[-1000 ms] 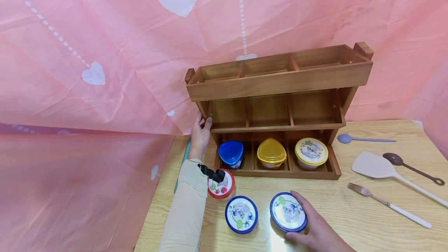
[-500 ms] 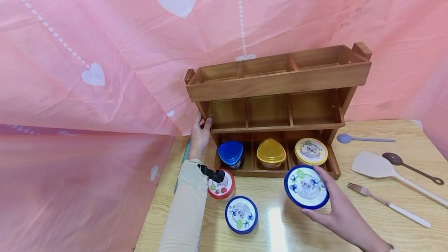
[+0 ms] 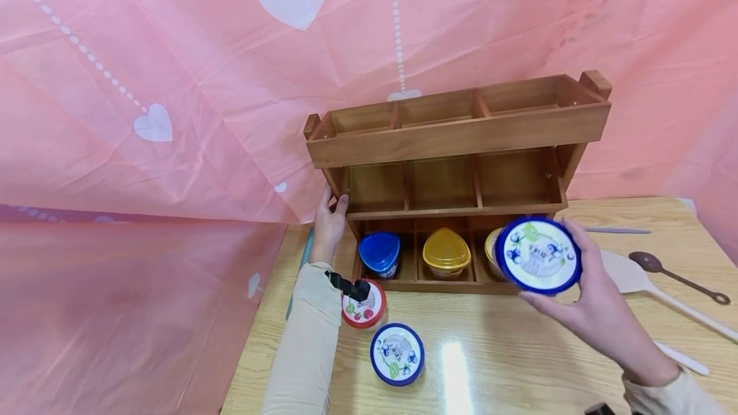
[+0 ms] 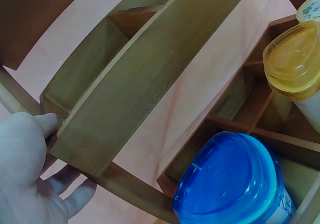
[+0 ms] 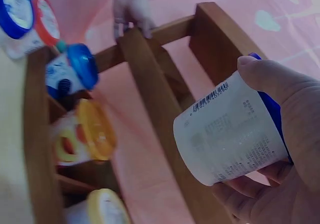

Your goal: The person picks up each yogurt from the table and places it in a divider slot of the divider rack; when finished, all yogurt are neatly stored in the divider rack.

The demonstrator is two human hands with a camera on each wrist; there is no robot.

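Observation:
My right hand (image 3: 608,312) grips a white tub with a blue lid (image 3: 539,255) and blueberry pictures, held up in front of the rack's lower right. The right wrist view shows its printed white side with a barcode. At the left, my left hand (image 3: 330,229) holds the side post of the three-tier wooden rack (image 3: 461,141), thumb in front and fingers behind. On the bottom tier sit a blue-lidded tub (image 3: 379,252), a yellow-lidded tub (image 3: 447,250) and a round cream-lidded tub (image 5: 107,209), which the raised tub partly hides in the head view.
A second blueberry tub (image 3: 397,354) and a red-lidded tub (image 3: 369,307) stand on the table (image 3: 496,351) before the rack. At the right lie a white spatula (image 3: 628,274), a brown spoon (image 3: 651,262) and a partly hidden fork (image 3: 683,358). A pink curtain (image 3: 230,82) hangs behind.
My right hand has lifted the blueberry tub off the table and carried it up and to the right, towards the rack. My left hand stays on the rack's post.

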